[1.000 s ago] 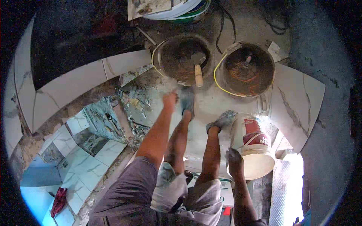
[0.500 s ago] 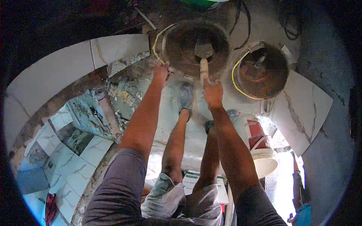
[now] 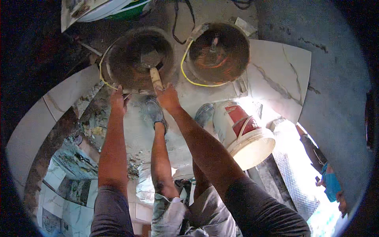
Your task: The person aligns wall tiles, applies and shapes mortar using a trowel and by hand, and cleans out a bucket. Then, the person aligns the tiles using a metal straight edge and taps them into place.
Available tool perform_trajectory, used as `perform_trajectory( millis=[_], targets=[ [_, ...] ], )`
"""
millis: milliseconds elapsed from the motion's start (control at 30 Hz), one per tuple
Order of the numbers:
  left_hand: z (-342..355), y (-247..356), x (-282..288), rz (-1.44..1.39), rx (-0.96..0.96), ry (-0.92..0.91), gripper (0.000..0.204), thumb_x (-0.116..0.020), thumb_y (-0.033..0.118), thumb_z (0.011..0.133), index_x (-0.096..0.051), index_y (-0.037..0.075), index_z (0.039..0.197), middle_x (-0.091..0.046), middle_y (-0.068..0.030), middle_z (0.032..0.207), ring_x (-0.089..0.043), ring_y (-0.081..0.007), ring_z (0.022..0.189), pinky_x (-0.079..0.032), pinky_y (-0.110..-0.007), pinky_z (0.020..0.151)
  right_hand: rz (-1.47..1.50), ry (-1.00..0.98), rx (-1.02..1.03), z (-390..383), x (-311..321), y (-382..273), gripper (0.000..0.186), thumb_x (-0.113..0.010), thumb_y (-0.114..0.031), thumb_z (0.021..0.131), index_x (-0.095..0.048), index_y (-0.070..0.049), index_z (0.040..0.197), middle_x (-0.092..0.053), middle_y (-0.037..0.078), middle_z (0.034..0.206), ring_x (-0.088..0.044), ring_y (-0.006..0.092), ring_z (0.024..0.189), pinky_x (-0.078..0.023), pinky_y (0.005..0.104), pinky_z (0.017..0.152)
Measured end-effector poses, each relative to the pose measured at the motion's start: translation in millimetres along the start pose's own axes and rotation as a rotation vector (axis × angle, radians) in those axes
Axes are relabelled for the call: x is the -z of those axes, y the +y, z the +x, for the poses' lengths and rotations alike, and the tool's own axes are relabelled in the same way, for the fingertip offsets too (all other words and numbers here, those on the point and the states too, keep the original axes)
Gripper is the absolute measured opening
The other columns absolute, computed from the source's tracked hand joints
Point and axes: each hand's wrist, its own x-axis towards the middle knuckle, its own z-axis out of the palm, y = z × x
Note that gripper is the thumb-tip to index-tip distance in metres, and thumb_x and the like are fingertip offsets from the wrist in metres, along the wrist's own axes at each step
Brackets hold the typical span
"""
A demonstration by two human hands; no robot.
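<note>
My right hand (image 3: 169,97) is closed round the pale wooden handle of a trowel (image 3: 156,79). The trowel's grey blade reaches down inside a round, dark bucket (image 3: 167,45) that stands in front of my feet. At the bucket's near left side, my left hand (image 3: 118,102) closes on the end of a thin yellow handle (image 3: 101,71) that curves along the rim. How much stuff lies in the bottom is too dark to make out. A second bucket (image 3: 248,55), also with a yellow handle, stands to the right with a reddish-brown inside.
A white and red pail (image 3: 237,132) lies tilted beside my right foot. Marbled tiles (image 3: 276,75) lie at the right, and a tiled ledge (image 3: 59,98) curves along the left. Rubble (image 3: 94,126) is scattered by my left arm. Another person's arm (image 3: 314,152) shows at lower right.
My view has swung to the right, so the buckets and both hands appear farther left. Both grips are kept, and the trowel blade is still in the same bucket.
</note>
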Motion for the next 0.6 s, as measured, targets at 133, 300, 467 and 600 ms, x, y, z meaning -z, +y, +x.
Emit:
perform_trajectory(
  millis=[133,300,467,600],
  targets=[
    [0,3,-5,-0.001,0.039,0.025,0.032,-0.052,0.028,0.091,-0.046,0.008,0.115,-0.052,-0.0098,0.109,-0.057,-0.0253,0.087,-0.053,-0.036,0.065,0.578,0.026,-0.266,4,21,-12,0.047,-0.064,-0.027,0.080,-0.044,0.010,0.103,-0.058,0.025,0.087,-0.059,0.0352,0.083,-0.047,0.0441,0.067],
    [2,5,-7,-0.003,0.043,0.053,0.043,-0.053,0.030,0.090,-0.041,0.004,0.123,-0.050,-0.0123,0.113,-0.055,-0.0277,0.093,-0.053,-0.039,0.071,0.661,-0.122,-0.092,-44,58,-7,0.031,-0.065,-0.018,0.080,-0.050,0.002,0.097,-0.052,0.016,0.084,-0.055,0.0231,0.069,-0.045,0.0351,0.055],
    [-6,4,-10,-0.038,0.015,0.058,0.051,-0.055,0.034,0.089,-0.036,0.004,0.127,-0.051,-0.0118,0.111,-0.054,-0.0267,0.089,-0.052,-0.038,0.072,0.421,0.040,0.311,-93,106,6,0.020,-0.065,-0.014,0.079,-0.051,-0.002,0.089,-0.047,0.011,0.083,-0.051,0.0189,0.065,-0.044,0.0320,0.056],
    [-7,-1,-13,-0.049,-0.029,0.120,0.050,-0.054,0.034,0.090,-0.038,0.005,0.126,-0.056,-0.0118,0.100,-0.057,-0.0242,0.083,-0.050,-0.035,0.067,0.617,-0.036,-0.097,-106,144,-5,0.013,-0.060,-0.009,0.083,-0.050,-0.003,0.088,-0.049,0.009,0.086,-0.051,0.0175,0.068,-0.045,0.0327,0.057]
  ],
)
